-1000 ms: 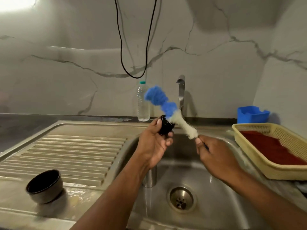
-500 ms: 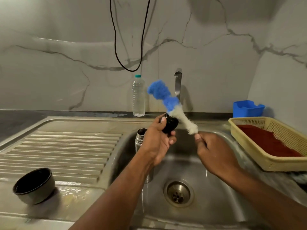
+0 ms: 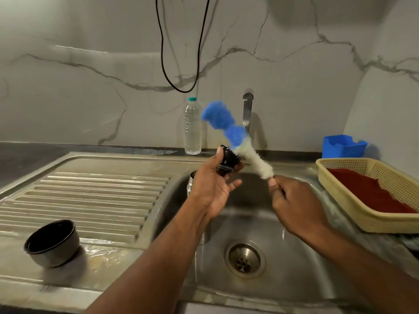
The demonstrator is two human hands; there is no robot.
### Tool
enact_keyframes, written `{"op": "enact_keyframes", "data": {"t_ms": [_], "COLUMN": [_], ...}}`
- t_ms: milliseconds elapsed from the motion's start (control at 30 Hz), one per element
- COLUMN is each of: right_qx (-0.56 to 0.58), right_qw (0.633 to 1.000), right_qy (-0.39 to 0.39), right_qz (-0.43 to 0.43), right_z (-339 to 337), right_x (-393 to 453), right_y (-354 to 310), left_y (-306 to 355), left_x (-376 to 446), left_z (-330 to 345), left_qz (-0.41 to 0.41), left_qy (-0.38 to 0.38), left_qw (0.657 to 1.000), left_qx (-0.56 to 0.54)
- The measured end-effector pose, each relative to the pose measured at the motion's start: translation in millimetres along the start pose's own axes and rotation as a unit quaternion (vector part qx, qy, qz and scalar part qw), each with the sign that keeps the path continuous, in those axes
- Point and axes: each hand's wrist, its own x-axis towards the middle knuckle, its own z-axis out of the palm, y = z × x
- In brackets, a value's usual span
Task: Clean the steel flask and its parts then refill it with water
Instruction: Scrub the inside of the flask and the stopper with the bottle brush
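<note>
Two hands work above the sink [image 3: 317, 279]: our left hand [image 3: 213, 189] pinches the black stopper [image 3: 227, 160] between thumb and fingers, our right hand [image 3: 294, 200] is clamped on the handle of the bottle brush [image 3: 240, 141], whose white bristles touch the stopper. We judge this the scrubbing of a flask part. The steel flask [image 3: 191, 182] stands in the basin behind the left wrist; its cup [image 3: 53, 243] sits near left on the drainboard [image 3: 90, 193]. Next comes rinsing under the tap [image 3: 247, 109], just behind the brush. The yellow basket [image 3: 340, 200] crowds the right rim.
</note>
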Motion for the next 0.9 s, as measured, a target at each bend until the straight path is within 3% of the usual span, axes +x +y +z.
{"op": "enact_keyframes", "data": {"t_ms": [67, 167, 333, 433, 567, 700, 833, 900], "right_qx": [-0.015, 0.019, -0.024, 0.002, -0.023, 0.013, 0.001, -0.004], "right_qw": [1.0, 0.999, 0.999, 0.998, 0.999, 0.996, 1.0, 0.999], "right_qy": [0.005, -0.027, -0.011, -0.044, -0.018, -0.051, -0.026, -0.043], "right_qz": [-0.02, 0.034, -0.027, 0.042, -0.023, 0.067, -0.012, 0.0], "right_z": [0, 2, 6, 7, 7, 7, 6, 11], "right_x": [-1, 2, -3, -1, -5, 0, -4, -5], "right_y": [-2, 0, -4, -1, -6, -2, -4, -5], "left_y": [1, 2, 1, -3, -5, -6, -6, -8], "left_x": [0, 2, 9, 9, 8, 8, 8, 7], "left_z": [1, 0, 1, -1, 2, 1, 1, 0], "left_qz": [0.0, -0.007, 0.012, -0.002, 0.01, 0.003, 0.008, -0.003], "left_qy": [0.002, 0.011, -0.005, -0.004, -0.021, -0.017, -0.029, -0.03], "left_qw": [1.0, 0.998, 0.994, 0.995, 0.997, 0.999, 0.999, 0.998], "left_qx": [-0.016, -0.057, -0.106, -0.097, -0.067, -0.033, -0.032, -0.046]}}
